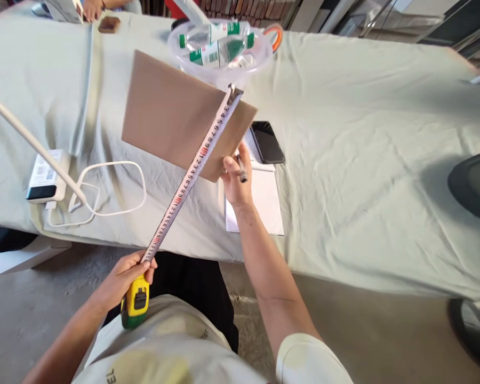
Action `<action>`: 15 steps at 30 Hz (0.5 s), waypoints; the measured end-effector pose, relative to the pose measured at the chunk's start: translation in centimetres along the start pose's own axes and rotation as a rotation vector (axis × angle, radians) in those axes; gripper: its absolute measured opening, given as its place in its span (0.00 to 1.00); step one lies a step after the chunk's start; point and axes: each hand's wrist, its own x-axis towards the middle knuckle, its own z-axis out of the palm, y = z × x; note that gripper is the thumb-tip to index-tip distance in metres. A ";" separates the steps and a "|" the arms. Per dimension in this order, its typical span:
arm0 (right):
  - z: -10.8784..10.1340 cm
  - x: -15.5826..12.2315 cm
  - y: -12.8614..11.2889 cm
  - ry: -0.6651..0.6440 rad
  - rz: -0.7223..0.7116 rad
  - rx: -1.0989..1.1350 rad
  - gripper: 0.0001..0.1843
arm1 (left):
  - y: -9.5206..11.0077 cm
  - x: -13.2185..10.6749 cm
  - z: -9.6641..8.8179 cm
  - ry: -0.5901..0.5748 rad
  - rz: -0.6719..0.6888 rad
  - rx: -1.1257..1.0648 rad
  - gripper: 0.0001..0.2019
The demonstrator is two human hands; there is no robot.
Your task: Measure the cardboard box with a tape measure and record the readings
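Note:
My left hand (pixel 122 277) grips a yellow tape measure (pixel 136 301) close to my body. Its extended blade (pixel 192 170) runs up and to the right, and its end hook catches the far edge of a brown cardboard sheet (pixel 172 114). My right hand (pixel 236 181) holds that sheet by its near right corner, lifted and tilted above the table. A dark pen (pixel 242 170) is tucked between the fingers of the same hand.
The table wears a pale green cloth (pixel 364 160). On it lie a white paper pad (pixel 264 200), a black phone (pixel 267 142), a power bank with a white cable (pixel 48 178) and a clear bowl of plastic bottles (pixel 220 48). Another person's hand (pixel 92 9) is at the far edge.

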 end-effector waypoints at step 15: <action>-3.4 -0.9 -2.5 0.033 -0.063 -0.386 0.39 | 5.8 4.8 5.9 -0.443 0.013 -0.397 0.07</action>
